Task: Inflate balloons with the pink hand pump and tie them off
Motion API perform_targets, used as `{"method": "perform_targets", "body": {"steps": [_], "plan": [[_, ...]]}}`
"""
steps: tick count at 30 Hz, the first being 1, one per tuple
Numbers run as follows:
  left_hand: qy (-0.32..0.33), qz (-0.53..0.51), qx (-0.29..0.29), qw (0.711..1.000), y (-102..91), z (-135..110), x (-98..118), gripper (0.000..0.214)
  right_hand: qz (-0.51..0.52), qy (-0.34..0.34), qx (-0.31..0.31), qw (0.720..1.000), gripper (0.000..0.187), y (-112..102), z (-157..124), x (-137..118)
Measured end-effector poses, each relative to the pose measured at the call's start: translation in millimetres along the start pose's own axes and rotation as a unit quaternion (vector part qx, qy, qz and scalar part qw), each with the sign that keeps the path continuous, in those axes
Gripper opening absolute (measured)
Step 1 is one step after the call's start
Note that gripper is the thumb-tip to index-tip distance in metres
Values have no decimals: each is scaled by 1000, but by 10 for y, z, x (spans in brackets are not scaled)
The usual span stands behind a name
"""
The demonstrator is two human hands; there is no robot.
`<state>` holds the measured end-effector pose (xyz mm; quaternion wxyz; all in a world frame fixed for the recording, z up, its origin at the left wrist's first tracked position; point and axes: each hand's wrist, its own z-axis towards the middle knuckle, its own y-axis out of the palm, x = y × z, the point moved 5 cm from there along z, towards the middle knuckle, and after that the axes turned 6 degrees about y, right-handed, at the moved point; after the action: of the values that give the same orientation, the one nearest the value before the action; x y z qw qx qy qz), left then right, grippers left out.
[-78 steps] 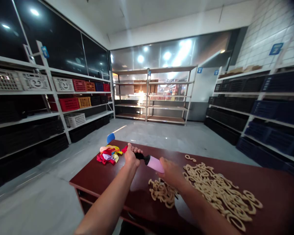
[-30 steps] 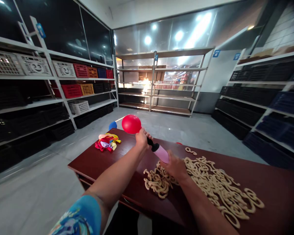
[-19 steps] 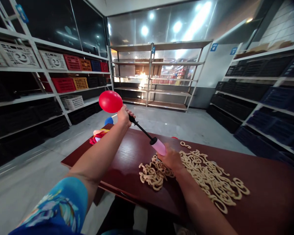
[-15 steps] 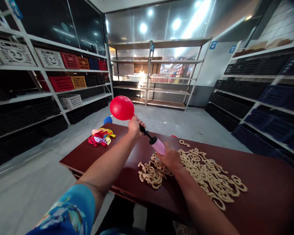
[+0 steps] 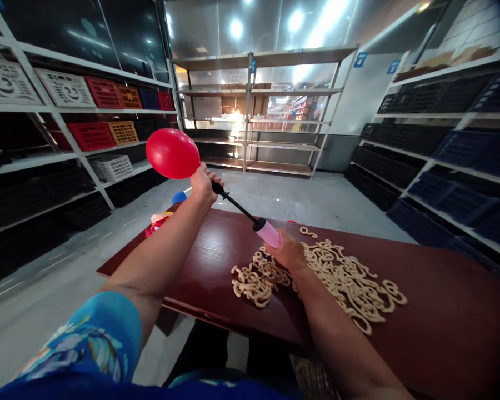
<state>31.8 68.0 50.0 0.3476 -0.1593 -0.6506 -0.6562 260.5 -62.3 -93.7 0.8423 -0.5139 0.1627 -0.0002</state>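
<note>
My left hand [image 5: 205, 186] is closed at the neck of a partly inflated red balloon [image 5: 173, 153] and on the black end of a hand balloon pump [image 5: 268, 232]. A long black rod shows between that end and the pink barrel. My right hand [image 5: 289, 251] is wrapped around the pink barrel, above the table [image 5: 216, 266]. Below and beside the right hand lie many beige, curled, ring-like pieces [image 5: 350, 280] in a loose heap. Behind my left forearm sits a small pile of uninflated balloons [image 5: 157, 222], mostly hidden.
A blue round thing [image 5: 179, 198] shows beyond the table's far left edge. Shelves with red, yellow and white crates [image 5: 90, 136] stand at left, a mostly bare rack [image 5: 250, 111] behind. Dark crates [image 5: 404, 139] fill the right-hand shelves.
My left hand has moved up and left with the red balloon, drawing out more of the pump's black rod. The balloon looks larger. My right hand stays nearly in place on the barrel.
</note>
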Motion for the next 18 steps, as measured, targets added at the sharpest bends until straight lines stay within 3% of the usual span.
{"method": "perform_targets", "body": {"steps": [2,7,10,13,18], "plan": [[0,-5,3,1000,-32,-117,-158,34,-7,1,-6,1000,42,45,0,15],[-48,-27,-6,998,-91,-680,-890,38,-4,-16,-1,1000,42,59,-15,26],[-58,-31,6,998,-104,-859,-1117,36,5,-24,3,1000,42,42,-6,44],[-66,-16,-3,998,-51,-772,-1023,38,23,-27,27,999,43,23,26,77],[-24,-14,-9,1000,42,-281,-380,39,40,-23,56,997,43,46,109,136]]}}
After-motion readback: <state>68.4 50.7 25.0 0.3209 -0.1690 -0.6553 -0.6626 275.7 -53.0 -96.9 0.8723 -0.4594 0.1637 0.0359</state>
